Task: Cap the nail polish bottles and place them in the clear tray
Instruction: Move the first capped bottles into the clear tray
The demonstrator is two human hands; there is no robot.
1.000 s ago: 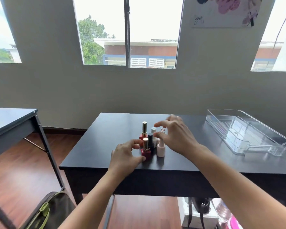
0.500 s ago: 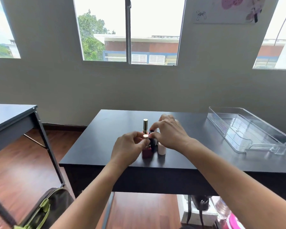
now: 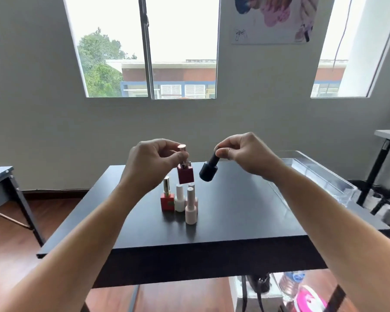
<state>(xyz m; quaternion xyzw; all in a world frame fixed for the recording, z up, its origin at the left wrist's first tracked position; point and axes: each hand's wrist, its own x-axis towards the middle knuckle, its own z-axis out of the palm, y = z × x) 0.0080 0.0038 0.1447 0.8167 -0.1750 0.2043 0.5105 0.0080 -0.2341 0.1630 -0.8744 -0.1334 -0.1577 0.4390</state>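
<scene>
- The left hand pinches the rose-gold cap of a dark red square glass bottle, lifted above the desk, probably to check the cap is tight.
- The right hand pinches a black round bottle by its top, so the bottle hangs tilted.
- A red gold-capped bottle, a white bottle and a pale pink bottle stand clustered just left of the middle of the black desk, awaiting their turn.
- The clear plastic tray lies along the right edge, within the right hand's reach.

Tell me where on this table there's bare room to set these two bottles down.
Bare tabletop lies between the standing bottles and the clear tray, along the front edge before them, and left of the red bottle. Crowded only where those bottles stand, beneath the dark red bottle the left hand holds.
</scene>
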